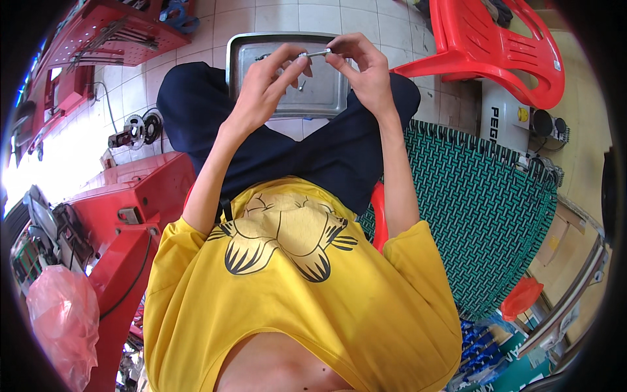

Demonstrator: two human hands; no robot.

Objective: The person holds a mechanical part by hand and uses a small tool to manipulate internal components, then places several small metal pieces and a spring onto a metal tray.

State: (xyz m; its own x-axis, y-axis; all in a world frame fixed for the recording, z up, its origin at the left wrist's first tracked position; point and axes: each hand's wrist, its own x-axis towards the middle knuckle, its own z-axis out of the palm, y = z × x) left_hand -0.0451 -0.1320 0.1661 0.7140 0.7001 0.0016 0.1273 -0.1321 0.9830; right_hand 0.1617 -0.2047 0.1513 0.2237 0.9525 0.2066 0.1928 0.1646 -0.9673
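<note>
Above a grey metal tray (pixel 323 95), a thin metal rod (pixel 317 53), perhaps a long bolt, stretches between my two hands. My left hand (pixel 268 78) pinches its left end with thumb and fingers. At the other end, the thumb and forefinger of my right hand (pixel 367 70) grip the rod. Small pale pieces show at both ends, too small to name. On the tray floor lies a small metal part (pixel 301 85), just below my hands.
A red plastic chair (pixel 503 55) stands at the far right, with a green woven lounger (pixel 477 209) nearer. To the left are a red metal cabinet (pixel 140 189), a chainring with crank (pixel 136 130) on the tiled floor, and a red tool rack (pixel 117 39).
</note>
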